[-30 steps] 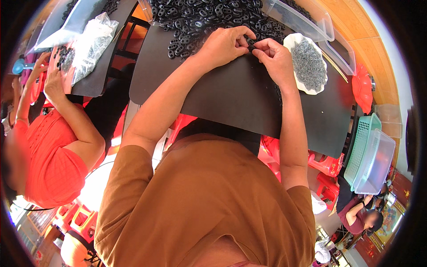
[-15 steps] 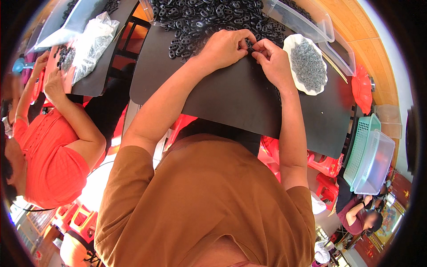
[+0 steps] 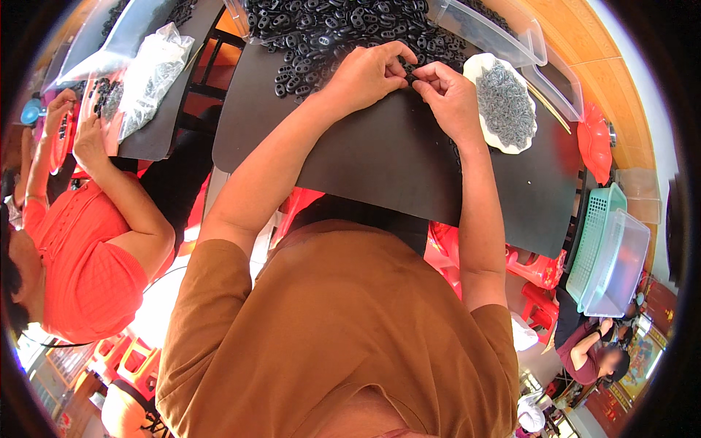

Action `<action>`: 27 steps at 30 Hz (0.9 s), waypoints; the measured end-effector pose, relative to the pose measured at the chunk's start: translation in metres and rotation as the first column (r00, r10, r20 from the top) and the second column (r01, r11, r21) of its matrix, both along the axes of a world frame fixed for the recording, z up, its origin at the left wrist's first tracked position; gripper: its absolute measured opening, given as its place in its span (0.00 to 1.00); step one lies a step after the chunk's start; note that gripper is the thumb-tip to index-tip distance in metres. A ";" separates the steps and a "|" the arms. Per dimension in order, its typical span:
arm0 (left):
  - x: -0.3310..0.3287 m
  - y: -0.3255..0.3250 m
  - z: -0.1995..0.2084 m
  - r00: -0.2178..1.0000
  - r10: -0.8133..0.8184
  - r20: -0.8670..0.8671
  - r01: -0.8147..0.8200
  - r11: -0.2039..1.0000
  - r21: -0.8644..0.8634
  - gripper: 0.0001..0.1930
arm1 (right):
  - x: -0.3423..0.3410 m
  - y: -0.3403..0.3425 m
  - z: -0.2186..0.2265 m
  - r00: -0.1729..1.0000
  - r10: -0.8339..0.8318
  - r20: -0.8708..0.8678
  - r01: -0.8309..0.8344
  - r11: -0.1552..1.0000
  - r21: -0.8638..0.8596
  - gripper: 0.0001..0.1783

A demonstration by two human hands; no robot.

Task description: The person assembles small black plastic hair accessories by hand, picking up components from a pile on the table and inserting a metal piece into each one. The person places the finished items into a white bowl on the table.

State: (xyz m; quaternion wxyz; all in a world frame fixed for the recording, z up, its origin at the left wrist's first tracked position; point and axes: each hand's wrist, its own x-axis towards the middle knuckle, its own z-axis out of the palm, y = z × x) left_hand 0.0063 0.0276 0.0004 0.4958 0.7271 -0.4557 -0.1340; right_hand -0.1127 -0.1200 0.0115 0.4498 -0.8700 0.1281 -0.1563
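Note:
My left hand and my right hand meet over the far middle of the dark table. Between their fingertips is a small black plastic piece, mostly covered by the fingers. The left fingers curl round it from one side, while the right thumb and forefinger pinch it from the other. Just beyond them spreads a large pile of black oval pieces with two holes. Close to the right hand stands a white scalloped dish filled with small grey metal pins or screws.
Clear plastic bins lie behind the pile and dish, with thin sticks nearby. A red dish and a green basket are at the right. At left, a person in red works beside a plastic bag.
My hands stay together at nearly the same spot, with only slight shifts of the fingers around the black piece. The person at left has moved one hand a little.

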 end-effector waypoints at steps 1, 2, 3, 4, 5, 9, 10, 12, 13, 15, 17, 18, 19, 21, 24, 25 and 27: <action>0.000 0.000 0.000 1.000 -0.006 0.022 0.006 1.000 0.007 0.17 | 0.000 0.000 0.001 1.000 0.009 0.011 -0.008 0.999 -0.034 0.07; 0.001 0.000 0.000 0.999 -0.012 0.044 0.011 1.000 0.013 0.17 | 0.001 0.001 0.002 1.000 0.018 0.021 -0.017 0.998 -0.068 0.07; 0.000 0.000 0.000 1.000 -0.014 0.028 0.013 1.000 0.014 0.17 | 0.000 0.001 0.002 0.999 0.026 0.032 -0.023 0.994 -0.105 0.08; 0.000 0.000 0.001 1.000 -0.015 0.011 0.015 1.000 0.014 0.17 | 0.000 0.001 0.001 0.999 0.025 0.041 -0.022 0.996 -0.084 0.08; 0.000 0.000 0.001 1.000 -0.016 -0.005 0.016 1.000 0.014 0.17 | 0.000 0.001 -0.001 0.998 0.024 0.050 -0.021 0.998 -0.064 0.07; 0.001 0.002 0.003 1.000 -0.012 -0.006 0.012 1.000 0.017 0.17 | 0.001 0.003 0.000 0.996 0.040 0.084 -0.030 0.993 -0.110 0.07; 0.001 0.002 0.004 1.000 -0.012 -0.003 0.012 1.000 0.028 0.17 | 0.001 0.003 0.001 0.994 0.050 0.099 -0.038 0.993 -0.116 0.07; 0.001 0.002 0.005 1.000 -0.012 0.000 0.012 0.999 0.037 0.17 | 0.001 0.003 0.002 0.989 0.070 0.128 -0.053 0.990 -0.129 0.07; 0.001 0.002 0.004 1.000 -0.012 0.001 0.012 0.999 0.034 0.17 | 0.001 0.003 0.002 0.996 0.046 0.077 -0.041 0.997 -0.059 0.07; 0.002 0.002 0.004 1.000 -0.012 -0.006 0.012 0.999 0.031 0.17 | 0.002 0.001 0.001 1.000 0.009 -0.028 -0.006 0.997 0.078 0.07; 0.001 0.003 0.007 1.000 -0.013 -0.020 0.013 0.999 0.030 0.17 | 0.001 0.005 0.002 0.998 -0.010 0.057 0.011 1.000 -0.016 0.06; 0.002 0.003 0.006 0.999 -0.013 -0.045 0.014 1.000 0.019 0.17 | 0.001 0.008 0.002 0.995 -0.014 0.100 0.020 0.998 -0.061 0.06; 0.004 0.002 0.004 0.997 -0.015 -0.070 0.015 1.000 0.008 0.17 | 0.002 0.011 0.004 0.989 -0.006 0.145 0.017 0.997 -0.080 0.06; 0.004 0.001 0.003 0.995 -0.015 -0.097 0.015 1.000 -0.004 0.17 | 0.003 0.015 0.008 0.972 0.011 0.233 0.017 0.993 -0.118 0.05; 0.002 0.002 0.005 0.995 -0.017 -0.102 0.017 1.000 -0.006 0.17 | 0.003 0.010 0.004 0.994 -0.019 0.107 0.017 1.000 0.022 0.05; 0.002 0.002 0.004 0.994 -0.021 -0.104 0.021 1.000 -0.004 0.17 | 0.003 0.008 0.004 0.994 -0.011 0.108 0.009 1.000 0.019 0.05; 0.002 0.002 0.004 0.995 -0.019 -0.098 0.019 1.000 0.000 0.17 | 0.002 0.006 0.003 0.994 0.003 0.110 -0.005 1.000 0.013 0.05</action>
